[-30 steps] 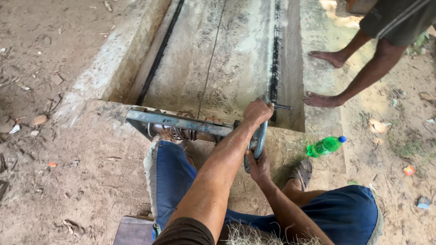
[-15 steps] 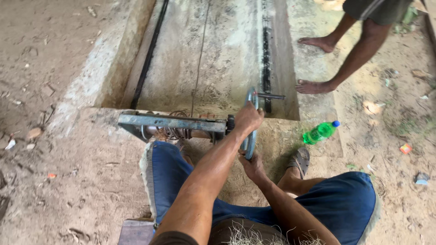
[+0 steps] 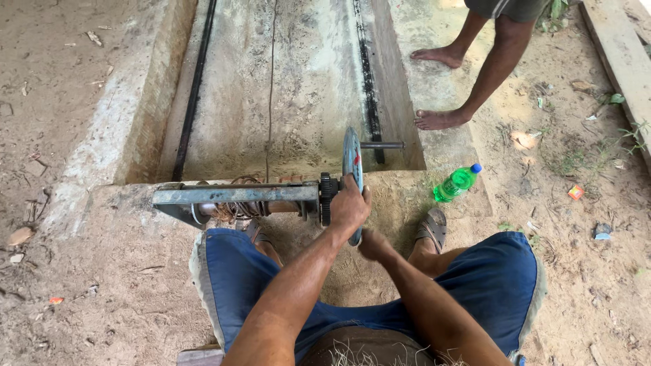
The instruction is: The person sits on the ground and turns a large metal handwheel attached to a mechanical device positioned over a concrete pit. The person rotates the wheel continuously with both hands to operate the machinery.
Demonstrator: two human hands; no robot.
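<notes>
I sit on the ground behind a hand winch. Its grey metal wheel (image 3: 351, 150) stands on edge, and a short handle bar (image 3: 384, 144) sticks out to its right. My left hand (image 3: 348, 203) grips the wheel's near rim beside the black gear (image 3: 326, 197). My right hand (image 3: 373, 244) holds the lower rim, just below the left hand. To the left, the winch's steel frame (image 3: 230, 195) carries a drum wound with rope (image 3: 237, 209). A thin line (image 3: 271, 88) runs from the drum up the concrete trough (image 3: 305, 81).
A green plastic bottle (image 3: 456, 183) with a blue cap lies on the sand right of the wheel. Another person's bare feet (image 3: 439, 120) stand on the trough's right ledge. A black rail (image 3: 193, 88) runs along the trough's left side. A plank (image 3: 620, 61) lies far right.
Both hands stay on the wheel. My left hand has come down from the top of the rim toward me. The other person's feet have shifted slightly.
</notes>
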